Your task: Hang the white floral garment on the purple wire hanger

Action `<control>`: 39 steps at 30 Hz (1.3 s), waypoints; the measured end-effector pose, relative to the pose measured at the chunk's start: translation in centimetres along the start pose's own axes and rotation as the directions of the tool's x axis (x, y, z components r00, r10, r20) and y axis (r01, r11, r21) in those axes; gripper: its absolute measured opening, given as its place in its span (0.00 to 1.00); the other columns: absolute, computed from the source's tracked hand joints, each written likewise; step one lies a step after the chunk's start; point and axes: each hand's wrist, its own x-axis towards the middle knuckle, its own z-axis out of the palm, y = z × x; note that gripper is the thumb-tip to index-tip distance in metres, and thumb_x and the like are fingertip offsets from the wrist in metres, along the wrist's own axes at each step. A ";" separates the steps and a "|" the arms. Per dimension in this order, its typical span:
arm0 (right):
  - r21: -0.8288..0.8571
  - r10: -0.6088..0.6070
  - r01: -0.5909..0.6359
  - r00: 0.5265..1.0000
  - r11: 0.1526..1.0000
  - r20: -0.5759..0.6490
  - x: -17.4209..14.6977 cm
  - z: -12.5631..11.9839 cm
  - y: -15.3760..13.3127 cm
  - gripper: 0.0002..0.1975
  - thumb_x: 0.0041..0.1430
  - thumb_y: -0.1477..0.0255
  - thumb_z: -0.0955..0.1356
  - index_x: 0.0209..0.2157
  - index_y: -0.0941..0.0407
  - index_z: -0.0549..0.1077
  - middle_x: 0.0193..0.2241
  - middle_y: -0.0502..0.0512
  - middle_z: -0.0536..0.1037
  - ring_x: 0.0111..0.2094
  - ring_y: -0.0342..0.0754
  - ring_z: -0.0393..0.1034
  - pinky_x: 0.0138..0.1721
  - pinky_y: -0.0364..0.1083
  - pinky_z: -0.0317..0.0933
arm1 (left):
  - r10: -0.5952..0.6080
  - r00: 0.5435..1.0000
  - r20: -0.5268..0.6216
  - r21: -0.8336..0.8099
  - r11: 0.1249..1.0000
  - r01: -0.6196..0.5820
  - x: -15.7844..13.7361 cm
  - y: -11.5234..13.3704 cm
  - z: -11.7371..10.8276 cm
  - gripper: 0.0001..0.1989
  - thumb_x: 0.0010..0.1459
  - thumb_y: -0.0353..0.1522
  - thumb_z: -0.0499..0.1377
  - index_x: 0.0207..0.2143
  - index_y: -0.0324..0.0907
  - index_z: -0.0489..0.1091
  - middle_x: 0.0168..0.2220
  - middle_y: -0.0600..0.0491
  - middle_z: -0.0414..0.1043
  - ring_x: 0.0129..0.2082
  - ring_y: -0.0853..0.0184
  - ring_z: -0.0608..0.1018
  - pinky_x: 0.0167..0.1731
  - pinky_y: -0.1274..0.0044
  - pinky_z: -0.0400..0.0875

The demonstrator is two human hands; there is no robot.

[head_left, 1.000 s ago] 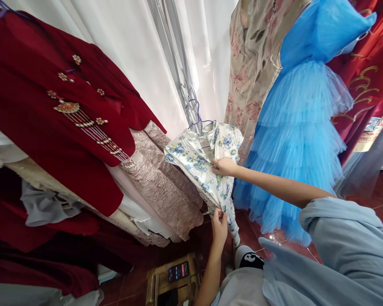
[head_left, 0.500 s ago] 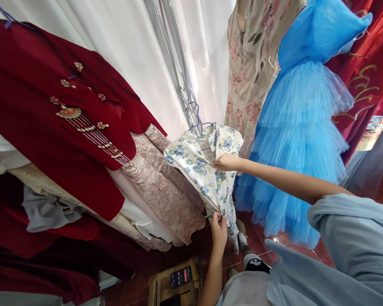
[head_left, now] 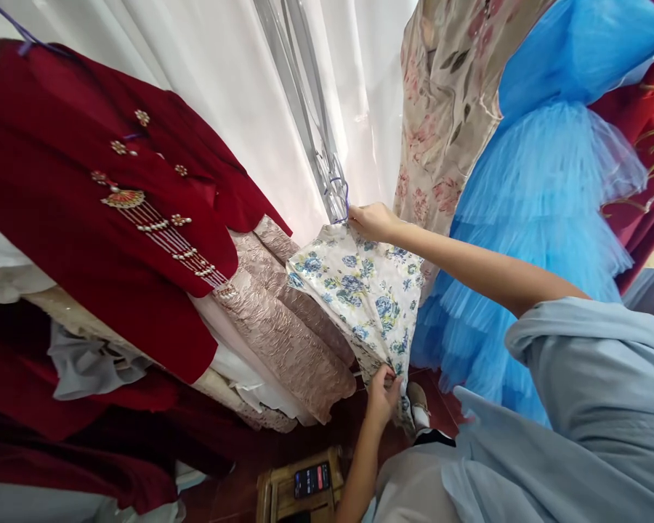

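A white dress with blue flowers (head_left: pixel 354 283) hangs in front of me on a purple wire hanger (head_left: pixel 346 190). At its neckline, just below the hanger's hook, my right hand (head_left: pixel 375 221) is closed on the cloth near the collar. Lower down, my left hand (head_left: pixel 383 392) pinches the front of the dress between thumb and fingers. The bodice is drawn fairly flat between both hands. Part of the collar is hidden behind my right hand.
A dark red jacket (head_left: pixel 114 203) with beaded brooches and a pink textured skirt (head_left: pixel 283 319) hang on the left. On the right are a beige floral dress (head_left: pixel 430 131) and a blue tulle gown (head_left: pixel 550 189). A phone (head_left: pixel 312 479) lies on a wooden stool (head_left: pixel 272 494) below.
My right hand has moved up from the middle of the bodice to the neckline by the hanger. The front panels now lie across each other. My left hand keeps its pinch.
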 end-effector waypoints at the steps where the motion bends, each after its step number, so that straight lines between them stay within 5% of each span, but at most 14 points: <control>1: 0.013 0.005 -0.004 1.000 1.000 -0.009 0.1 0.0 -0.1 0.14 0.71 0.70 0.58 0.48 0.62 0.71 0.39 0.66 0.82 0.36 0.56 0.75 0.32 0.46 0.51 | 0.017 0.999 0.030 0.028 0.999 -0.018 0.9 0.4 -1.4 0.10 0.62 0.37 0.58 0.31 0.41 0.66 0.31 0.52 0.71 0.35 0.63 0.75 0.39 0.74 0.67; 3: 0.050 0.018 -0.016 0.999 0.999 -0.039 -0.2 0.5 -0.2 0.14 0.70 0.71 0.58 0.48 0.62 0.71 0.37 0.65 0.82 0.35 0.56 0.75 0.33 0.46 0.52 | 0.092 0.996 0.023 0.115 0.989 -0.094 3.5 2.1 -4.9 0.06 0.61 0.36 0.60 0.35 0.42 0.70 0.36 0.50 0.74 0.38 0.62 0.76 0.42 0.73 0.68; 5: 0.109 0.021 -0.013 0.997 0.994 -0.077 -1.0 1.5 -0.2 0.14 0.70 0.70 0.59 0.47 0.61 0.71 0.36 0.63 0.82 0.35 0.55 0.75 0.33 0.46 0.53 | 0.230 0.964 -0.136 0.223 0.955 -0.196 6.9 5.5 -9.0 0.07 0.62 0.35 0.59 0.39 0.42 0.71 0.39 0.48 0.74 0.40 0.61 0.76 0.43 0.72 0.69; 8: 0.230 0.018 0.021 0.986 0.973 -0.165 -2.5 3.5 0.0 0.13 0.70 0.68 0.59 0.44 0.60 0.72 0.34 0.61 0.81 0.33 0.53 0.74 0.33 0.45 0.54 | 0.537 0.773 -0.339 0.428 0.819 -0.382 13.2 12.8 -14.3 0.09 0.67 0.34 0.53 0.40 0.41 0.71 0.39 0.46 0.73 0.42 0.60 0.75 0.46 0.69 0.69; 10: 0.323 0.034 0.048 0.970 0.945 -0.242 -3.2 4.8 0.0 0.14 0.70 0.67 0.59 0.43 0.60 0.71 0.32 0.61 0.80 0.32 0.52 0.73 0.32 0.45 0.55 | 0.656 0.708 -0.262 0.512 0.716 -0.474 17.6 18.0 -16.4 0.11 0.68 0.34 0.51 0.46 0.41 0.71 0.47 0.43 0.73 0.50 0.58 0.74 0.53 0.68 0.66; 11: 0.370 0.048 0.059 0.961 0.927 -0.274 -3.5 5.4 -0.1 0.14 0.71 0.66 0.59 0.43 0.60 0.71 0.31 0.60 0.80 0.31 0.51 0.72 0.32 0.44 0.55 | 0.683 0.704 -0.193 0.537 0.674 -0.507 19.6 20.4 -16.9 0.12 0.68 0.34 0.50 0.47 0.41 0.71 0.48 0.43 0.73 0.52 0.58 0.73 0.55 0.68 0.65; 15: 0.532 0.156 0.053 0.928 0.845 -0.339 -4.0 7.4 -0.9 0.12 0.73 0.66 0.58 0.44 0.57 0.68 0.35 0.59 0.80 0.33 0.49 0.74 0.35 0.43 0.60 | 0.548 0.821 0.163 0.543 0.645 -0.538 25.6 26.0 -16.7 0.14 0.67 0.35 0.50 0.36 0.39 0.74 0.36 0.47 0.76 0.39 0.61 0.76 0.43 0.72 0.68; 18: 0.551 0.210 0.023 0.911 0.834 -0.356 -4.0 8.4 -1.4 0.12 0.73 0.66 0.58 0.45 0.56 0.68 0.36 0.58 0.80 0.35 0.48 0.74 0.36 0.42 0.62 | 0.433 0.870 0.234 0.465 0.736 -0.492 27.7 26.7 -16.2 0.17 0.65 0.37 0.51 0.26 0.38 0.70 0.26 0.52 0.71 0.30 0.65 0.72 0.35 0.76 0.66; 22: 0.453 0.129 0.046 0.928 0.890 -0.348 -4.2 9.4 -1.5 0.14 0.73 0.65 0.57 0.46 0.57 0.69 0.34 0.57 0.79 0.34 0.49 0.74 0.36 0.43 0.61 | 0.376 0.886 0.270 0.336 0.826 -0.453 28.6 26.1 -16.4 0.13 0.59 0.35 0.56 0.26 0.37 0.73 0.27 0.53 0.72 0.33 0.64 0.74 0.35 0.77 0.66; 29: 0.312 0.057 0.071 0.922 0.947 -0.383 -3.6 10.0 -0.5 0.17 0.73 0.64 0.56 0.41 0.57 0.71 0.25 0.57 0.76 0.27 0.49 0.70 0.30 0.45 0.59 | 0.432 0.892 0.135 0.434 0.783 -0.445 28.7 25.9 -15.4 0.11 0.60 0.34 0.55 0.28 0.38 0.72 0.28 0.53 0.73 0.30 0.66 0.72 0.33 0.77 0.64; 33: 0.258 -0.005 0.084 0.956 0.963 -0.292 -3.8 11.6 -0.5 0.20 0.73 0.66 0.53 0.39 0.59 0.72 0.26 0.59 0.75 0.28 0.50 0.69 0.30 0.46 0.59 | 0.496 0.867 0.040 0.499 0.742 -0.448 29.1 26.3 -15.0 0.11 0.63 0.34 0.55 0.29 0.39 0.72 0.28 0.52 0.73 0.30 0.66 0.73 0.35 0.76 0.65; 36: 0.241 -0.158 0.192 0.976 0.951 -0.152 -6.4 14.4 -1.4 0.21 0.73 0.67 0.53 0.35 0.59 0.71 0.26 0.60 0.75 0.27 0.50 0.67 0.30 0.47 0.60 | 0.558 0.830 -0.006 0.531 0.705 -0.471 29.5 26.5 -15.6 0.10 0.62 0.33 0.57 0.29 0.38 0.73 0.29 0.51 0.75 0.31 0.65 0.75 0.37 0.76 0.66; 39: 0.278 -0.319 0.314 0.947 0.908 -0.029 -10.8 17.8 -2.7 0.18 0.72 0.70 0.55 0.31 0.58 0.69 0.23 0.58 0.74 0.24 0.48 0.64 0.28 0.46 0.58 | 0.575 0.818 0.006 0.536 0.689 -0.488 29.4 26.2 -16.8 0.09 0.61 0.33 0.60 0.28 0.39 0.75 0.30 0.51 0.77 0.33 0.65 0.76 0.37 0.75 0.67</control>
